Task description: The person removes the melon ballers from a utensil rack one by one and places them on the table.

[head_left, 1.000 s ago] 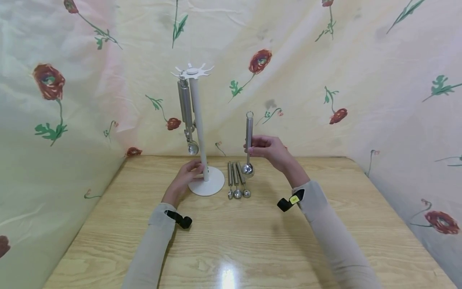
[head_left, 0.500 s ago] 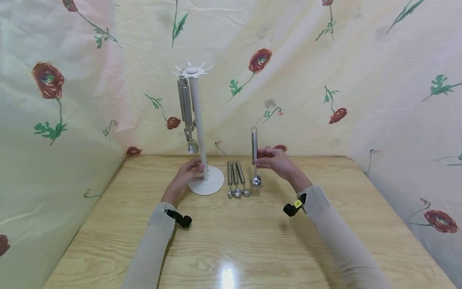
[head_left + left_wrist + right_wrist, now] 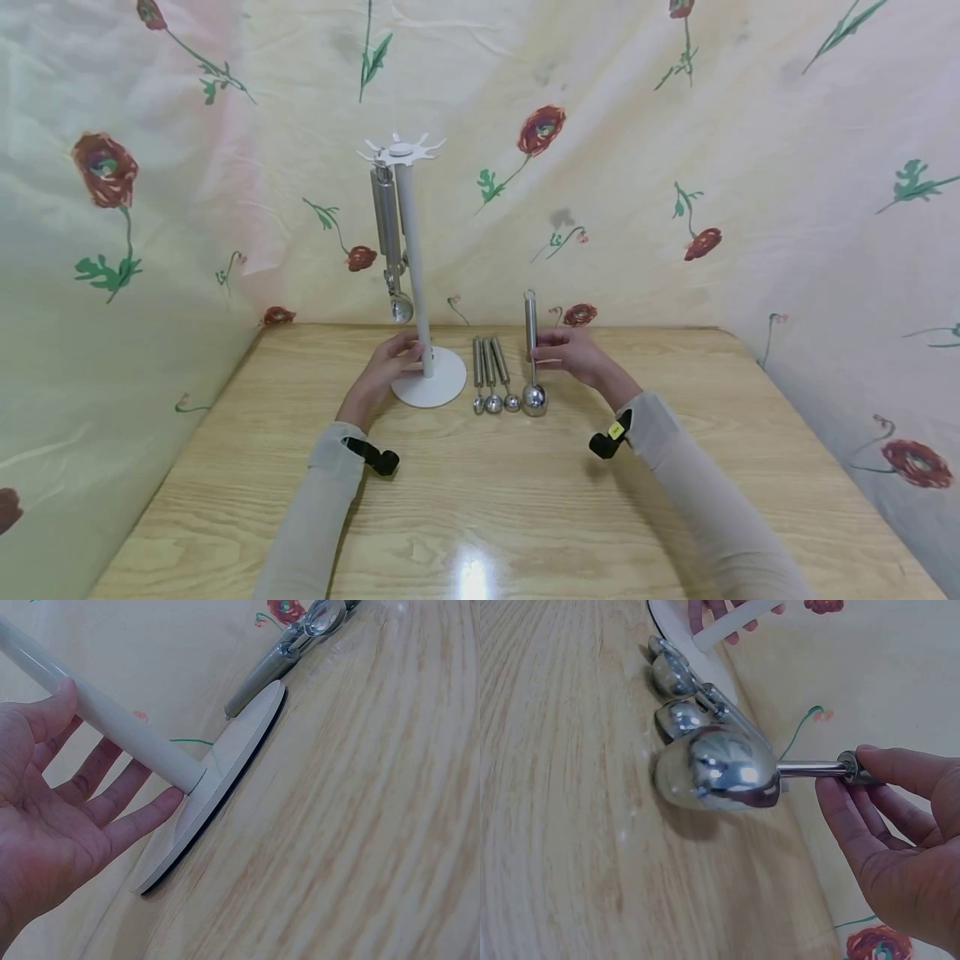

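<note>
One table [image 3: 540,500] is backed by floral cloth [image 3: 615,158]. White stand [image 3: 446,390] is gripped by left hand [image 3: 386,362]; right of it, scoop [image 3: 535,401] is pinched by right hand [image 3: 574,352]. Hung utensils [image 3: 387,218] are shown in head view only.

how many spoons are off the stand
4: the left spoon, middle spoon and right spoon in a row on the table, plus the held spoon in the right hand, beside them. None seems hidden; the hanging spoons overlap on the stand, uncounted.
</note>
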